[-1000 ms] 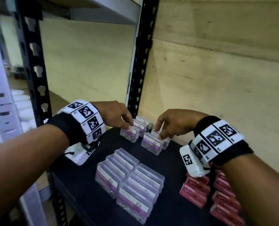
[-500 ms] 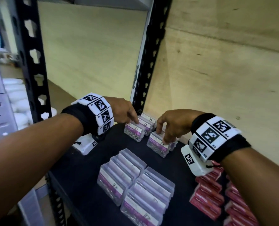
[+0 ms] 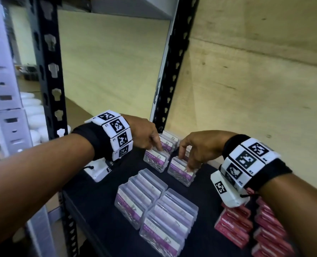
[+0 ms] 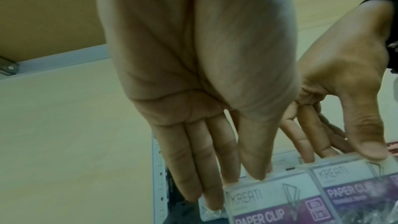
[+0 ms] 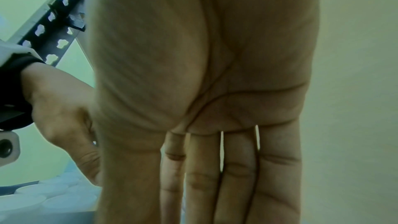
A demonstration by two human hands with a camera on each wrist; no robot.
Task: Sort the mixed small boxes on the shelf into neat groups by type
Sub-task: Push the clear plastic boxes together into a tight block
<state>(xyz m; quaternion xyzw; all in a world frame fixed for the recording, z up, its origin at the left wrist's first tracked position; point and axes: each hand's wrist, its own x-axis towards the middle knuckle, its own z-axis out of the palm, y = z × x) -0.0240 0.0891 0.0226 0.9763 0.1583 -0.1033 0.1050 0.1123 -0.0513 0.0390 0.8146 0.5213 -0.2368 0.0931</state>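
Two short rows of clear paper clip boxes with purple labels stand at the back of the black shelf (image 3: 102, 216). My left hand (image 3: 156, 147) reaches down onto the left row (image 3: 155, 161). Its straight fingers (image 4: 204, 185) lie along the side and its thumb touches the top edge of the front box (image 4: 271, 205). My right hand (image 3: 185, 162) pinches the right row (image 3: 181, 175), with the thumb on the front box (image 4: 349, 186) and the fingers behind it. In the right wrist view my right hand (image 5: 193, 185) hides the boxes.
Two longer rows of the same clear boxes (image 3: 154, 201) stand nearer the front. Red boxes (image 3: 233, 225) lie in rows at the front right. A black slotted post (image 3: 172, 71) rises behind the back rows, and a wooden wall (image 3: 256, 89) runs along the right.
Both hands stay on the two back rows. They have settled lower onto the front boxes, and the rows have hardly shifted.
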